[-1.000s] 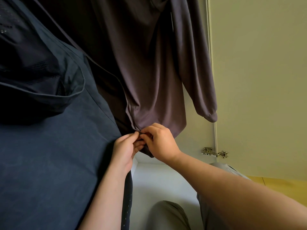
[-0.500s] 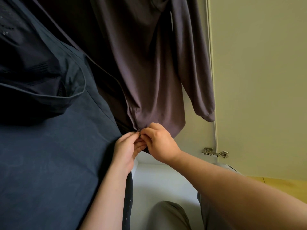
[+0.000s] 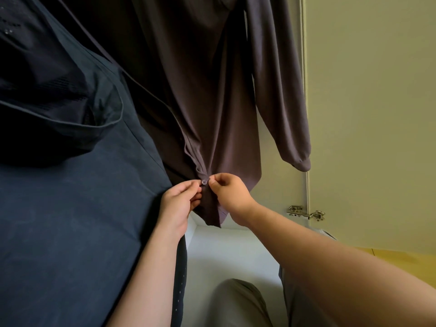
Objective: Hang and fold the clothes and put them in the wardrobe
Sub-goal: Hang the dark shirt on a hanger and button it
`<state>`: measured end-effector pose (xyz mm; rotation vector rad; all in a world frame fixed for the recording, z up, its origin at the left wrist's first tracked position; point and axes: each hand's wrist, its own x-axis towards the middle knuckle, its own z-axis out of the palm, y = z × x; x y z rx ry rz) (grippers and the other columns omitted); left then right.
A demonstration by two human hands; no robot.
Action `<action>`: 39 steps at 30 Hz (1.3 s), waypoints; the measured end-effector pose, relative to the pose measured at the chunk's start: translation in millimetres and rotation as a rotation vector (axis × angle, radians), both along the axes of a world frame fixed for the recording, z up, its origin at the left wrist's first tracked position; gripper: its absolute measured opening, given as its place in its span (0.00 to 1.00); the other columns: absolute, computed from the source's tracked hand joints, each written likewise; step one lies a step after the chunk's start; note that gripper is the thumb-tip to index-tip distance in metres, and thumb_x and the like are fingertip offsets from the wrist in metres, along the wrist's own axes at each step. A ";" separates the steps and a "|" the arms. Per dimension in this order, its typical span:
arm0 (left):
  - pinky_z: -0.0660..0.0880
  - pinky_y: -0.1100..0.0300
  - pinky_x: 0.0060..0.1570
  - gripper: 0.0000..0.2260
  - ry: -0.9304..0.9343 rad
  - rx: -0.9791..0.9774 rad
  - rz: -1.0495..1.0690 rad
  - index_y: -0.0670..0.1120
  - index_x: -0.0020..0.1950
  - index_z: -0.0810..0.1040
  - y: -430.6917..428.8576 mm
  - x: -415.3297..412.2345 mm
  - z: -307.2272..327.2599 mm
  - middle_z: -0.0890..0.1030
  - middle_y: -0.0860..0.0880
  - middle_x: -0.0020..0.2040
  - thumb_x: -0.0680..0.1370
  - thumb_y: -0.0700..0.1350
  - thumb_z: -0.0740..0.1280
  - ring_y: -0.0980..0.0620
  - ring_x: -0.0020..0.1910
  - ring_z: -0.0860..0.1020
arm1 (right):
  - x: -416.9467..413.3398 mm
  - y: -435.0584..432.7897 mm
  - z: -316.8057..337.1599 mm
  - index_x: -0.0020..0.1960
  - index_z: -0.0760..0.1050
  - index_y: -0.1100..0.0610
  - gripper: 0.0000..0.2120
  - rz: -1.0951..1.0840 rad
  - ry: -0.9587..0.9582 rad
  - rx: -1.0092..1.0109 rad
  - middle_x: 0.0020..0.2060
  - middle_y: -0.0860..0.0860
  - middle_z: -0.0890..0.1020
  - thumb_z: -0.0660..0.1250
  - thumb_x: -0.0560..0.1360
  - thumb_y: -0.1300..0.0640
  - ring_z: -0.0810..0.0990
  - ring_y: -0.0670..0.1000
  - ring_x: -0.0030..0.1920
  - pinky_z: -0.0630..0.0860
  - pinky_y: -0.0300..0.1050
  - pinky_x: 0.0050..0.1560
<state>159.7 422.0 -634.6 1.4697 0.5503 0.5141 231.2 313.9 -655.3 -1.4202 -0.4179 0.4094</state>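
A dark purple-grey shirt (image 3: 212,90) hangs inside the wardrobe, its sleeve (image 3: 283,102) drooping on the right. Near the hem a small round button (image 3: 204,182) shows on the front placket. My left hand (image 3: 179,204) pinches the placket just left of the button. My right hand (image 3: 228,192) pinches the fabric just right of it, thumb and forefinger at the button's edge. Both hands pull the hem together, so the cloth bunches above them.
A navy garment (image 3: 70,220) hangs close on the left and fills that side. The open wardrobe door (image 3: 372,114) stands at right with a metal hinge (image 3: 306,213). The white wardrobe floor (image 3: 231,253) lies below; my knees are at the bottom.
My hands have parted slightly and the button now shows between them on the placket. The shirt's lower tail hangs free below my fingers.
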 end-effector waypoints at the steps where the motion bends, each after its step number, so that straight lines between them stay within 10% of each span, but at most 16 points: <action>1: 0.77 0.61 0.48 0.08 -0.004 0.008 -0.017 0.44 0.55 0.83 -0.1 -0.3 -0.8 0.85 0.49 0.45 0.80 0.36 0.66 0.54 0.45 0.81 | 1.4 -0.8 -0.2 0.45 0.81 0.56 0.11 0.025 0.071 0.043 0.40 0.52 0.84 0.63 0.83 0.57 0.83 0.51 0.43 0.81 0.45 0.49; 20: 0.77 0.56 0.58 0.12 -0.056 0.119 0.009 0.39 0.62 0.79 2.4 0.1 -35.5 0.85 0.42 0.53 0.80 0.30 0.62 0.47 0.54 0.83 | 1.2 -5.9 -17.7 0.44 0.82 0.56 0.12 0.027 0.316 0.070 0.38 0.53 0.81 0.64 0.76 0.69 0.77 0.49 0.37 0.74 0.37 0.33; 27: 0.77 0.52 0.43 0.08 0.129 0.475 0.195 0.46 0.44 0.78 5.9 -1.6 -49.7 0.82 0.48 0.39 0.81 0.45 0.66 0.49 0.38 0.78 | -1.2 -5.7 -42.7 0.53 0.74 0.60 0.09 -0.263 0.574 -0.112 0.45 0.54 0.77 0.64 0.74 0.64 0.71 0.51 0.39 0.67 0.43 0.34; 31: 0.78 0.59 0.33 0.03 0.151 0.370 0.161 0.43 0.53 0.78 6.3 -4.4 -51.2 0.82 0.47 0.42 0.81 0.38 0.65 0.53 0.31 0.79 | -0.3 -7.3 -43.1 0.59 0.74 0.62 0.18 -0.166 0.649 0.026 0.45 0.54 0.81 0.71 0.70 0.64 0.79 0.53 0.46 0.71 0.46 0.43; 35: 0.80 0.54 0.48 0.15 0.136 0.254 0.082 0.42 0.53 0.78 2.0 -7.2 -52.4 0.85 0.42 0.46 0.73 0.25 0.65 0.48 0.43 0.83 | -2.0 -5.4 -42.8 0.55 0.78 0.59 0.18 -0.081 0.689 0.030 0.43 0.51 0.83 0.77 0.67 0.61 0.82 0.52 0.45 0.73 0.45 0.42; 39: 0.81 0.61 0.43 0.08 0.137 0.171 0.103 0.38 0.57 0.79 4.8 -10.8 -56.9 0.85 0.41 0.48 0.79 0.32 0.67 0.50 0.42 0.83 | -5.6 -4.7 -47.6 0.55 0.78 0.55 0.20 -0.008 0.697 0.014 0.45 0.49 0.85 0.81 0.66 0.54 0.81 0.50 0.47 0.74 0.44 0.41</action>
